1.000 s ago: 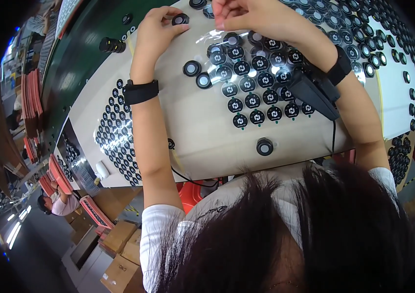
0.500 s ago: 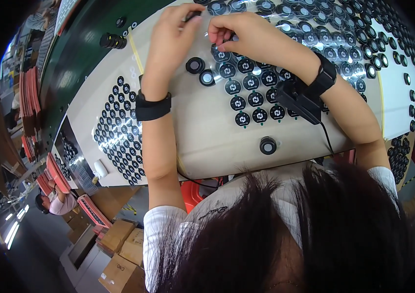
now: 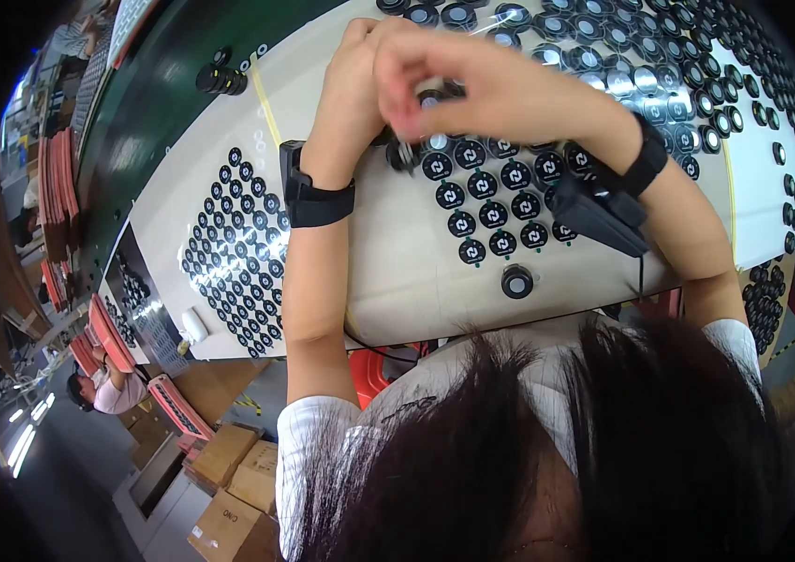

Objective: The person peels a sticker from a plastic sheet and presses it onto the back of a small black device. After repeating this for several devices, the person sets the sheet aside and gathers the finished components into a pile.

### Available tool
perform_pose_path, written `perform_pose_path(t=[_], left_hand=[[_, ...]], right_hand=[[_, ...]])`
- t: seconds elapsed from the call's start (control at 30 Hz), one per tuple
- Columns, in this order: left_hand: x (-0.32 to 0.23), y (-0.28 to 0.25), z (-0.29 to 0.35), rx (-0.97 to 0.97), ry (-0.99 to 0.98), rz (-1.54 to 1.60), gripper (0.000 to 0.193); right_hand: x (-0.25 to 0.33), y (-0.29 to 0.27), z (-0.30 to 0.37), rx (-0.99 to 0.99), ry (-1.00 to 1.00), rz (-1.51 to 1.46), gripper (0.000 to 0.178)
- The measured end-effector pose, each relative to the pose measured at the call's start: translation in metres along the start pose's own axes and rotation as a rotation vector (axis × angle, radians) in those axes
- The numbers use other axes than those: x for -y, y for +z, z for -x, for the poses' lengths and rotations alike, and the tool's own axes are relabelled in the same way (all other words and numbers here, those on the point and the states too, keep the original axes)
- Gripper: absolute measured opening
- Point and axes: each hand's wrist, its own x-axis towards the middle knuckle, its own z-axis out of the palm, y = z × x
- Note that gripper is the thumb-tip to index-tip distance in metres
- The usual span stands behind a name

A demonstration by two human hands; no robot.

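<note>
My left hand (image 3: 353,89) is curled over the table at the upper middle, its fingertips hidden behind my right hand. My right hand (image 3: 426,80) crosses in front of it, smeared by motion, thumb and fingers drawn together. Whatever either hand holds is hidden or blurred. Just under the right fingertips, a dark round part (image 3: 401,157) shows partly. Below and right lies a clear sheet of round black labels (image 3: 492,214) with white marks, in rows. Nearer to me, a single black round part with a grey centre (image 3: 516,281) lies on the table (image 3: 397,290).
Many black round parts (image 3: 618,37) spread across the far right. Another set of small round labels (image 3: 238,244) lies left of my left forearm. Dark cylindrical pieces (image 3: 221,80) stand on the green surface (image 3: 173,84). Cardboard boxes (image 3: 229,525) and a seated person (image 3: 112,391) are at the lower left.
My right hand has moved left from the label sheet to my left hand, which has shifted slightly right. The label sheet has slid a little toward me.
</note>
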Motion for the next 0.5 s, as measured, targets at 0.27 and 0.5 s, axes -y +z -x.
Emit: perform_pose_path(t=[0.27, 0.5], left_hand=[[-0.077, -0.050, -0.007, -0.078, -0.416, 0.983, 0.047], [-0.128, -0.053, 0.002, -0.296, -0.250, 0.676, 0.036]], right_hand=[[0.061, -0.030, 0.000, -0.480, -0.102, 0.174, 0.019], [0.087, -0.023, 0.006, -0.528, 0.172, -0.400, 0.023]])
